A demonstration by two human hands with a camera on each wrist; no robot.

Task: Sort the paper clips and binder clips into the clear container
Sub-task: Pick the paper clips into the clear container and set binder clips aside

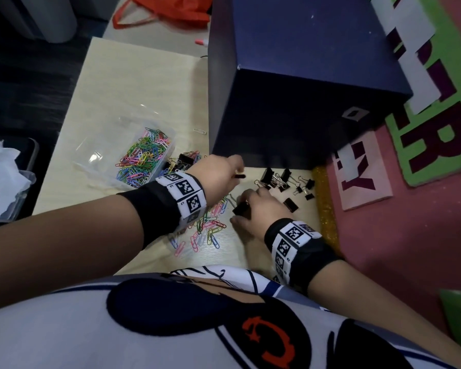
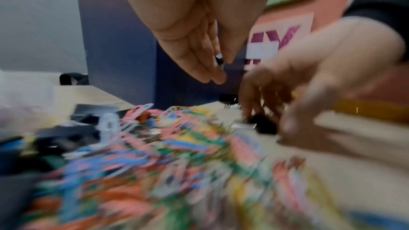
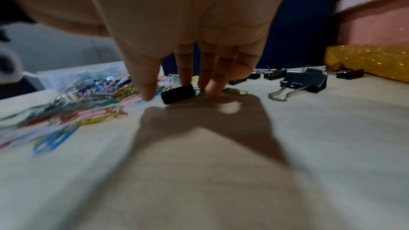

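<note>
Pinching a small binder clip (image 1: pixel 239 176) in left hand (image 1: pixel 218 173), right hand (image 1: pixel 256 209) fingertips closing on another binder clip (image 3: pixel 178 93) beside loose paper clips (image 1: pixel 208 230), risking dragging strays along; clear container (image 1: pixel 133 155) waiting well left.

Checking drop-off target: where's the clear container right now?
Head view: the clear container sits left of centre on the pale table, part-filled with coloured paper clips, just beyond the left hand and left of the dark blue box.
</note>
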